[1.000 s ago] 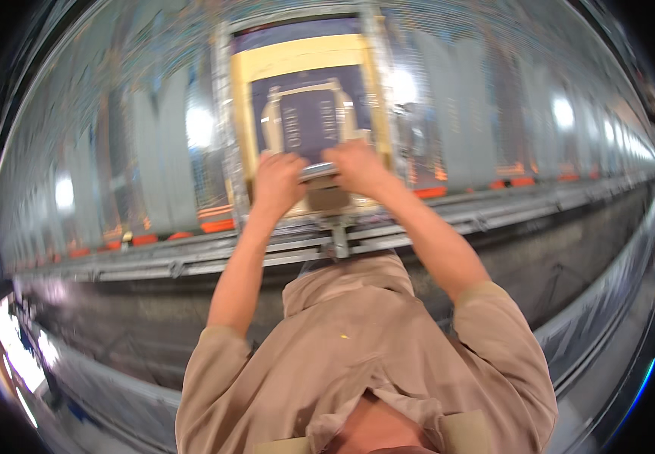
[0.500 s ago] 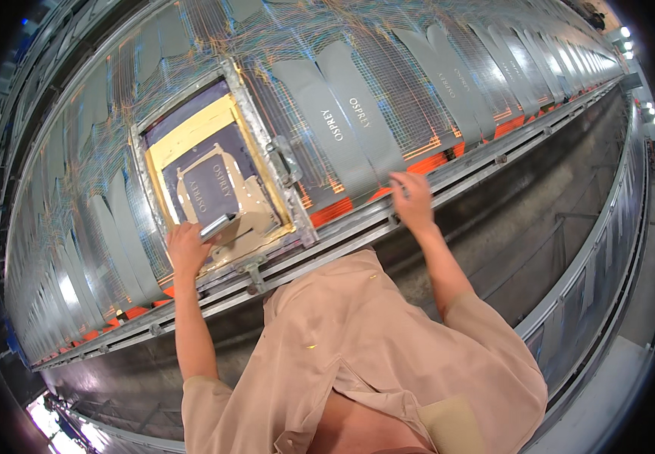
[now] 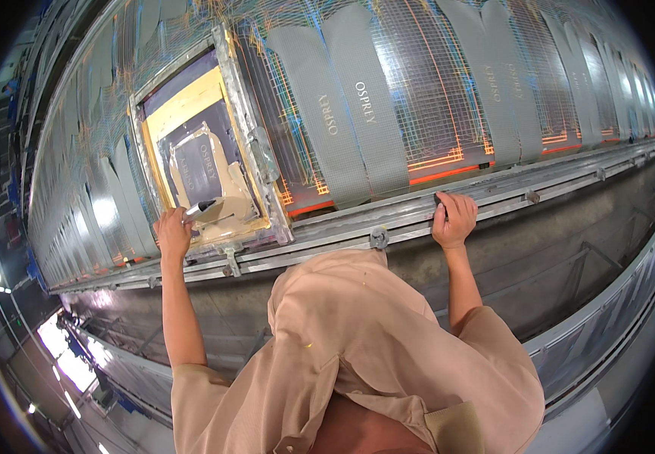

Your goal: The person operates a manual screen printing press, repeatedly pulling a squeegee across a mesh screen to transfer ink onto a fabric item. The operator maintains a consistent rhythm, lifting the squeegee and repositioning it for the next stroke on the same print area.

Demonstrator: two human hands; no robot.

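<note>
Free room and obstacles: right of the screen frame (image 3: pixel 242 113), a hand could pass above the flat grey panels (image 3: pixel 350 102); the frame's right side and its clamp (image 3: pixel 264 156) stand across a low path leftward; along the rail (image 3: pixel 505 197), a bracket (image 3: pixel 379 238) juts out, and the right hand (image 3: pixel 455 219) occupies a further stretch; at the frame's near left corner, the left hand (image 3: pixel 173 233) and its tool (image 3: pixel 201 208) block entry, with open air above the yellow band (image 3: pixel 183 104)
</note>
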